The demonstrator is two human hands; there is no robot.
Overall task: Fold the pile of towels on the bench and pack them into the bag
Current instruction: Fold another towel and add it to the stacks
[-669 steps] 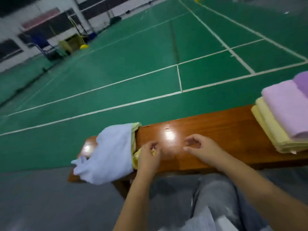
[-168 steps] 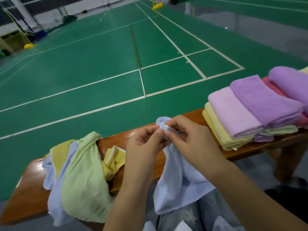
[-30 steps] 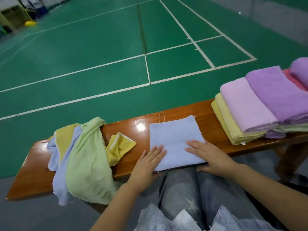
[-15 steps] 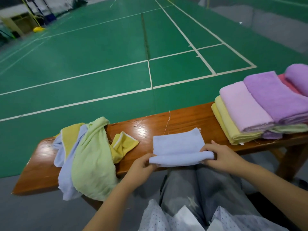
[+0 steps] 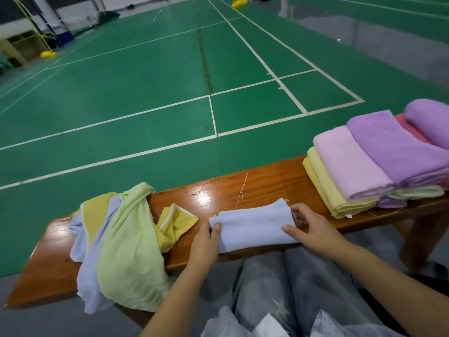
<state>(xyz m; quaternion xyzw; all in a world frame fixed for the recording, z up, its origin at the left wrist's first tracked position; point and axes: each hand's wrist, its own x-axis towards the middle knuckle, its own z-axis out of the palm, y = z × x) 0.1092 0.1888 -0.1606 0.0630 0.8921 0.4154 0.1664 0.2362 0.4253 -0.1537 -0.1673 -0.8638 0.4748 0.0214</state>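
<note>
the blue towel [image 5: 252, 226] lies half-folded on the surface [image 5: 264, 188]; the left hand [image 5: 205, 242] and the right hand [image 5: 313, 227] each pinch an end. uneven pulling could skew the fold, or slide it off the near edge.

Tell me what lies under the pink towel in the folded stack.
Under the pink towel lie two folded yellow towels, resting on the bench. Beside them, pale green and purple edges peek out; anything deeper is covered.

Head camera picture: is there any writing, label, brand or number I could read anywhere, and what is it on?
No readable text anywhere.
Small white tag on the folded yellow towel: too small to read.
Blue towel, bench: no print shows.
Court floor: only white lines.
</note>
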